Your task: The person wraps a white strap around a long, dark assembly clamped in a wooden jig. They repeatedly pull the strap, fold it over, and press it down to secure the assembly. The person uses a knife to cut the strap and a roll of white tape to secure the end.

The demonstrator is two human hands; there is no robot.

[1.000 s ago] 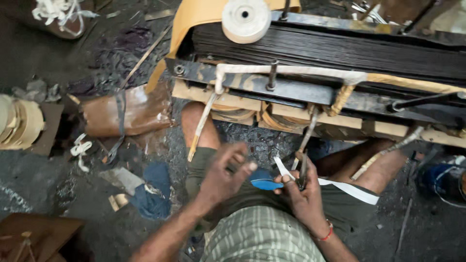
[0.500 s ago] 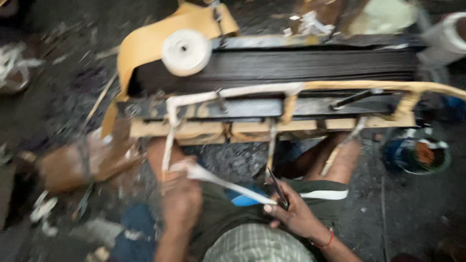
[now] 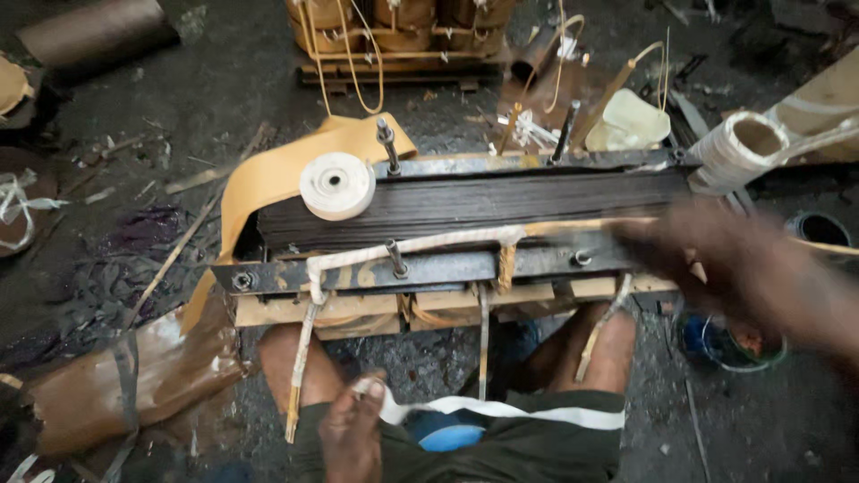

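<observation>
I sit on the floor with a long transformer core [image 3: 474,201] of stacked dark steel sheets across my knees. A grey clamp bar [image 3: 429,268] with bolts runs along its front, and white cloth tape [image 3: 403,249] is tied over it. A roll of white tape [image 3: 336,185] rests on the core's left end. My left hand [image 3: 349,434] is low in my lap, pinching the end of a white tape strip [image 3: 501,410] that stretches across my shorts. A blue object [image 3: 452,438] lies beneath it. My right hand [image 3: 743,268] is blurred, raised over the core's right end; anything in it is unclear.
Yellow insulating sheet [image 3: 268,179] curls from the core's left end. Wooden blocks [image 3: 277,309] prop the core. Wound coils [image 3: 394,22] stand behind. A paper-wrapped tube [image 3: 743,148] and a small tin [image 3: 725,344] sit at right, a brown wrapped bundle [image 3: 116,376] at left.
My right hand has left my lap and swung up to the right over the core. My left hand keeps the white strip, which now lies stretched across my lap. The view has shifted.
</observation>
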